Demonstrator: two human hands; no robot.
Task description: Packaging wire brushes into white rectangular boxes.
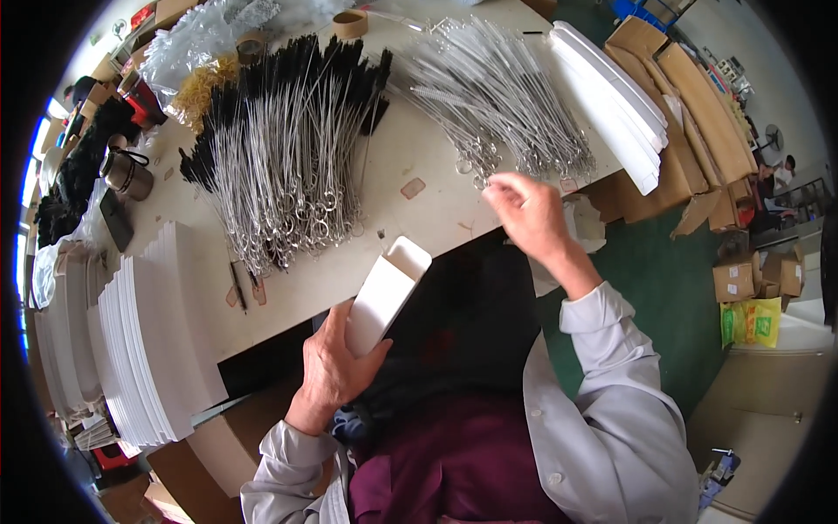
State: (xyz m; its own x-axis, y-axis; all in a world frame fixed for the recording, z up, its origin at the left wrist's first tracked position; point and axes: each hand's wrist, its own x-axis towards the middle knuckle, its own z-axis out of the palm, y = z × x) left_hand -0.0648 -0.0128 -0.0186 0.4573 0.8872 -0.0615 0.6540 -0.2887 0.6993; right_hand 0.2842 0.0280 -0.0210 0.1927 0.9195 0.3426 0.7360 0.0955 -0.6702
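My left hand [339, 362] is wrapped around a narrow white cardboard box [384, 297]. The box tilts up and away from me, its flap raised at the far end. At the table's front edge, my right hand [532, 214] has its fingers curled together beside the ring ends of a pile of light-bristled wire brushes [515, 105]. What those fingers pinch, if anything, is too small to make out. Left of that pile lies a large heap of black-bristled wire brushes [288, 148], their bristles toward the far side and their looped metal ends toward me.
Stacks of flat white cartons [144, 341] stand at the table's left; more white cartons [607, 96] lie at the right. Brown cardboard boxes [690, 113] sit beyond. A tape roll [350, 24], clear plastic bags [196, 52], a metal flask [127, 172] and a pen [237, 286] are on the table.
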